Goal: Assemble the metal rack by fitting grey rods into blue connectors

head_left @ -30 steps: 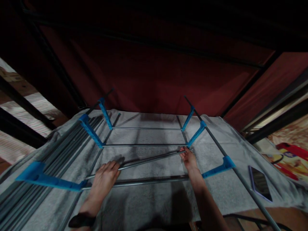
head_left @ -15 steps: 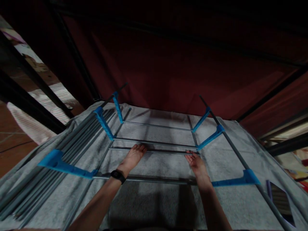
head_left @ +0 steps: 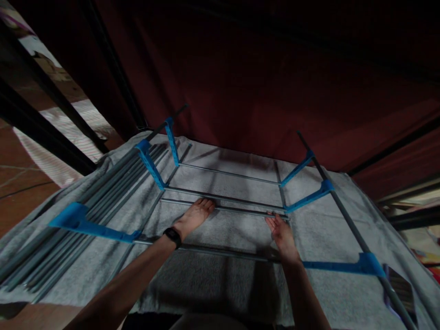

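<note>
A loose grey metal tube [head_left: 242,211] lies crosswise, just on the near side of a fixed crossbar [head_left: 223,196] of a half-built rack. My left hand [head_left: 196,214], with a black band on the wrist, has its fingers curled over the tube near its middle. Close to the tube's right end, my right hand [head_left: 281,233] grips it from below between fingers and thumb. Blue plastic brackets, among them a left one [head_left: 151,166] and a right one [head_left: 309,198], join the long side tubes to the crossbars. Another crossbar [head_left: 223,251] runs beneath both forearms.
Several spare grey tubes [head_left: 113,195] lie side by side at the left. All this rests on a grey blanket [head_left: 347,302]. A phone [head_left: 400,293] is at the right, partly behind a side tube. Dark red cloth [head_left: 247,101] and black bars stand at the back.
The view has shifted and tilted slightly. Both hands stay on the loose tube, in nearly the same places along it. The rack looks unchanged.
</note>
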The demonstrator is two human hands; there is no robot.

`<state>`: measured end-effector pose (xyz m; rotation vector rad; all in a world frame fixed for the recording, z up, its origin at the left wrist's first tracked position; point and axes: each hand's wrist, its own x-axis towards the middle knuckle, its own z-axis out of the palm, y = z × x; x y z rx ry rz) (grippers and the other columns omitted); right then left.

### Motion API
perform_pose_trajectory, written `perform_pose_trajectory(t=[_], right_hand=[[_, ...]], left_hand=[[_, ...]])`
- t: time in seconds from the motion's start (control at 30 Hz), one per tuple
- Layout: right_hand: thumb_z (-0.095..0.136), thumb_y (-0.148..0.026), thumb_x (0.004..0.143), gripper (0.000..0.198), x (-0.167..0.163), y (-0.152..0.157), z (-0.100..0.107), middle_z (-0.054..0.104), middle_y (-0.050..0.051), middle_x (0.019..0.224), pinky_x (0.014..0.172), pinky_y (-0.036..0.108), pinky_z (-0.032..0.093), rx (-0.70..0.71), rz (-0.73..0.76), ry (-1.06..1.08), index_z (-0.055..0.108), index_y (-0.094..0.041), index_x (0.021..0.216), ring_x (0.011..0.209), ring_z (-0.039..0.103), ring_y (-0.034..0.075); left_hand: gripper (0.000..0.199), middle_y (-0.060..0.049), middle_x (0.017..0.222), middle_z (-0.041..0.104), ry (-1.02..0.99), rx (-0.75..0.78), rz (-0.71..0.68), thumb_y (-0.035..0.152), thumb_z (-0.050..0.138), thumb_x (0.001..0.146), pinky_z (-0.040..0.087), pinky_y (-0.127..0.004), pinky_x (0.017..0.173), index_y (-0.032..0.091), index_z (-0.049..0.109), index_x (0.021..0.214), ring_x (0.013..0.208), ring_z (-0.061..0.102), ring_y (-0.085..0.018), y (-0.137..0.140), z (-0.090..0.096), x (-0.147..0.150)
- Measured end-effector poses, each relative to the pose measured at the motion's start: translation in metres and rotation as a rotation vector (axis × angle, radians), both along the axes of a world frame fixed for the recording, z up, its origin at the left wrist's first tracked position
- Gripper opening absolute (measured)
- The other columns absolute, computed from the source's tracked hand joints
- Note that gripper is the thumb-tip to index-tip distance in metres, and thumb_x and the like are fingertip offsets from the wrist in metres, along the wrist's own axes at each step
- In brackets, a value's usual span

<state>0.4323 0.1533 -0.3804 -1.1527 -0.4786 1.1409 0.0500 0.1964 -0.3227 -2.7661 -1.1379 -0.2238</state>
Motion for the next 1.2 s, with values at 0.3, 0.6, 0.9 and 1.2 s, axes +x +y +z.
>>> perform_pose_trajectory(t=[0.3,0.6,0.9,1.2], right_hand=[[0.069,-0.028,0.078,0.010,-0.007,-0.002,0.010,0.073,0.002,0.086,0.083,0.030,0.063,-0.138,-0.046,0.103,0.064,-0.022,0.086,0.084,0.073,0.015],[0.065,-0.023,0.083,0.007,-0.023,-0.016,0.016,0.074,0.005,0.083,0.085,0.033,0.064,-0.200,-0.007,0.150,0.058,-0.023,0.080,0.085,0.076,0.018],[0.079,-0.033,0.070,0.026,-0.038,-0.029,0.021,0.077,0.009,0.087,0.071,0.034,0.062,-0.200,0.120,-0.087,0.068,-0.018,0.087,0.076,0.074,0.021],[0.064,-0.040,0.088,0.029,-0.072,-0.026,0.049,0.069,0.008,0.123,0.121,0.053,0.029,0.162,0.010,-1.052,0.072,-0.029,0.114,0.126,0.055,0.029]], left_hand=[[0.052,-0.014,0.126,0.064,0.078,-0.100,0.021,0.000,0.037,0.090,0.043,-0.044,0.104,0.014,0.054,0.137,0.117,0.058,-0.025,0.004,0.005,0.017],[0.062,-0.014,0.131,0.064,-0.028,-0.142,0.048,0.000,0.031,0.088,0.044,-0.048,0.107,0.019,0.051,0.144,0.122,0.058,-0.025,0.002,0.005,0.021],[0.057,-0.013,0.127,0.067,-0.041,-0.164,0.089,0.002,0.036,0.090,0.043,-0.045,0.107,0.018,0.054,0.143,0.117,0.060,-0.025,0.004,0.007,0.024],[0.059,-0.011,0.134,0.065,-0.058,-0.208,0.082,0.001,0.038,0.090,0.040,-0.044,0.112,0.023,0.053,0.143,0.126,0.058,-0.023,0.000,0.011,0.030]])
